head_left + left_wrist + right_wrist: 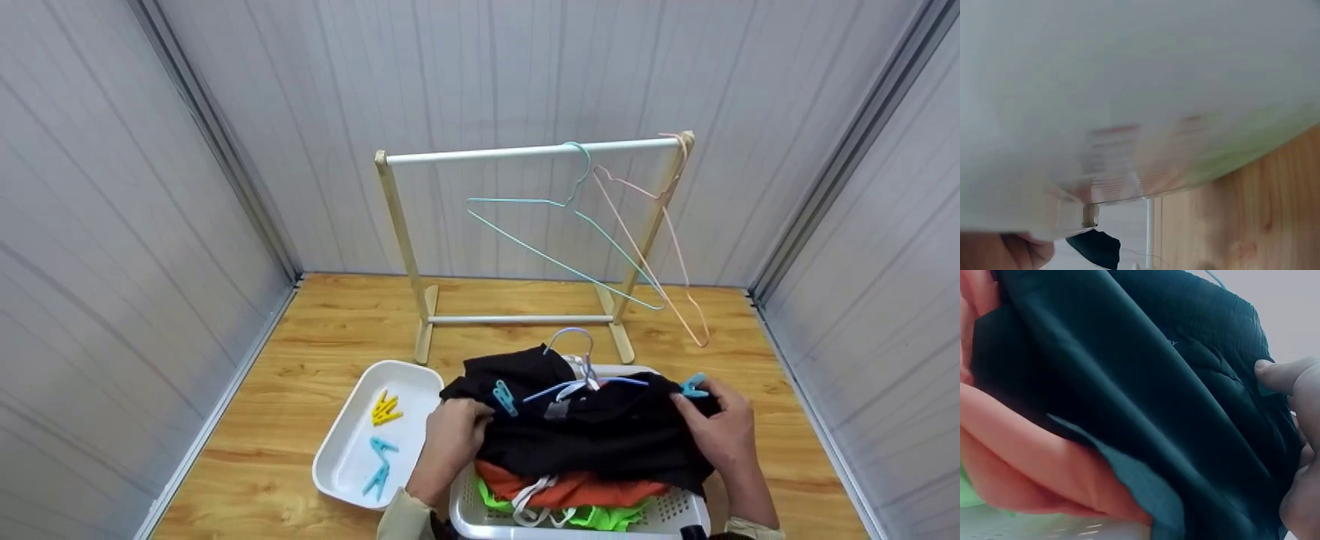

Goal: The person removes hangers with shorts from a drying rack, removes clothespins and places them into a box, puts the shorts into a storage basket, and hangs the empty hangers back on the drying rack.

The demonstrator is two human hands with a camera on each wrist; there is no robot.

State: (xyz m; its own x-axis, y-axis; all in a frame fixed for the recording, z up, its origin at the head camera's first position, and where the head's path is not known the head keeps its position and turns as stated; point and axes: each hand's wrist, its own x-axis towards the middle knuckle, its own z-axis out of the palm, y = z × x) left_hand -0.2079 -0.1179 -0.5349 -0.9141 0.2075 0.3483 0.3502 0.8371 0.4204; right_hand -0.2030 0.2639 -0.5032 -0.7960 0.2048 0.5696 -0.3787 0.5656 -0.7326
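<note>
Black shorts [585,450] with an elastic waistband [1241,326] lie spread over the clothes in a white basket [581,531]. A purple-blue hanger [630,381] lies along the waistband, its hook pointing to the rack. One teal clothespin [505,397] sits on the left part of the waistband, another teal clothespin [694,385] at the right end. My left hand [454,435] grips the left edge of the shorts beside the first pin. With thumb on the front, my right hand [724,427] pinches the right corner around the second pin.
A white tray [341,427] on the left holds yellow clothespins [385,409] and teal clothespins [378,469]. Behind the basket stands a rack [480,154] carrying a green hanger [551,261] and a pink hanger [679,255]. Orange cloth [577,491] and green cloth [611,517] lie beneath the shorts.
</note>
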